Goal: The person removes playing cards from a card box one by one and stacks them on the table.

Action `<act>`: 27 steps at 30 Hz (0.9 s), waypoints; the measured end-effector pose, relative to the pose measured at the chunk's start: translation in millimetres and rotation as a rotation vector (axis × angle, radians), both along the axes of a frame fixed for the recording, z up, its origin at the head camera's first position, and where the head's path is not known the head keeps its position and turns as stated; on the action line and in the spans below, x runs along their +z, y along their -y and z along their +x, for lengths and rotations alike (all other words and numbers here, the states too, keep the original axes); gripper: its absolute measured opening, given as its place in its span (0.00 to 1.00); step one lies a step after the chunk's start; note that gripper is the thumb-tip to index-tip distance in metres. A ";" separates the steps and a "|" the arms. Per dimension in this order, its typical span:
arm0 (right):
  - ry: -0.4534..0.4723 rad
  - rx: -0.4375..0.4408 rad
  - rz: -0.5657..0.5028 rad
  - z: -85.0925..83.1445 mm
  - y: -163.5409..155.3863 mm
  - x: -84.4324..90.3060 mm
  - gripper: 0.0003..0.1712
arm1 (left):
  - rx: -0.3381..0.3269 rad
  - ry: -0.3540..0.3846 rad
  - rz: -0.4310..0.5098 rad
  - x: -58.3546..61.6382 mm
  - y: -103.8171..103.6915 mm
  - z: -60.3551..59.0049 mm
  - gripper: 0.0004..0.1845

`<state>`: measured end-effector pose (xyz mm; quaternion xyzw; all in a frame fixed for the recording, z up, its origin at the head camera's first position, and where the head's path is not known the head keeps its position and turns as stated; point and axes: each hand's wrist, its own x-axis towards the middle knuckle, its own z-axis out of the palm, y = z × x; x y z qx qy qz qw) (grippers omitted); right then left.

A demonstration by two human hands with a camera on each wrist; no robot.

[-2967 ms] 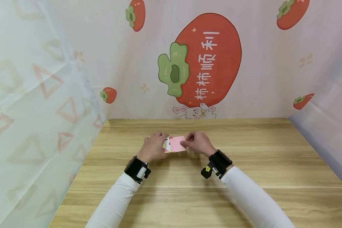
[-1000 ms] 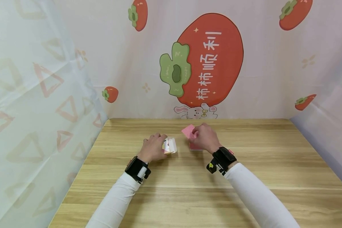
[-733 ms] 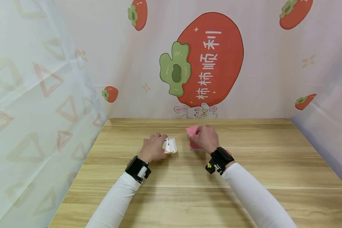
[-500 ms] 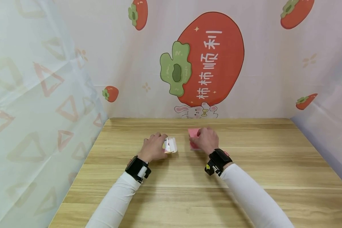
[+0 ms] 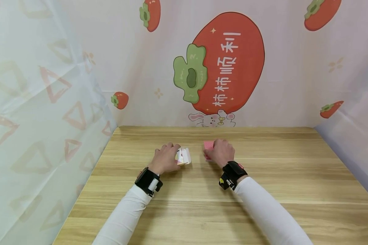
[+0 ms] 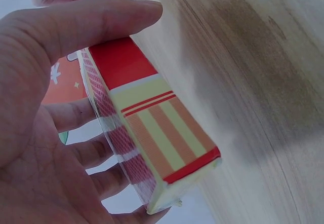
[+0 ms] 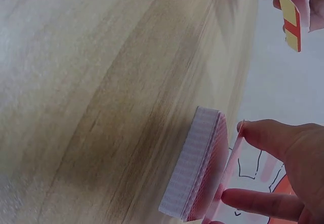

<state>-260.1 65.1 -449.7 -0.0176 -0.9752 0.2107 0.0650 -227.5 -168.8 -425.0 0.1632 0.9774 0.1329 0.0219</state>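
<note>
Left hand (image 5: 165, 158) fingers gripping card box (image 5: 183, 156), right hand (image 5: 222, 152) pinching card (image 7: 230, 176) over deck (image 7: 198, 165), wooden table (image 5: 263, 177)

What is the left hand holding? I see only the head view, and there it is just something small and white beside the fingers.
Observer: The left hand grips a card box with red and yellow stripes, its lower end on the table.
Operator: And the right hand, is it on the pink cards?
Observer: The right hand pinches one single card, tilted beside the card stack, not flat on it.
Operator: Is the stack tidy?
Observer: Yes, the right wrist view shows its edges squared, lying flat on the wood.
</note>
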 end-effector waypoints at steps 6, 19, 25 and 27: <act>-0.021 0.003 0.032 -0.8 1.0 -3.0 0.26 | 0.003 0.006 0.004 -0.3 0.2 -0.4 0.40; -0.004 0.003 0.054 -3.5 1.6 -8.1 0.26 | 0.005 0.008 0.001 -1.4 0.5 -0.2 0.41; 0.008 -0.003 0.073 -2.9 2.8 -7.7 0.26 | 0.007 0.009 0.002 -1.3 0.2 -0.3 0.41; 0.007 -0.004 0.078 -2.7 2.6 -7.1 0.26 | 0.006 0.009 0.003 -1.4 -0.1 -0.5 0.41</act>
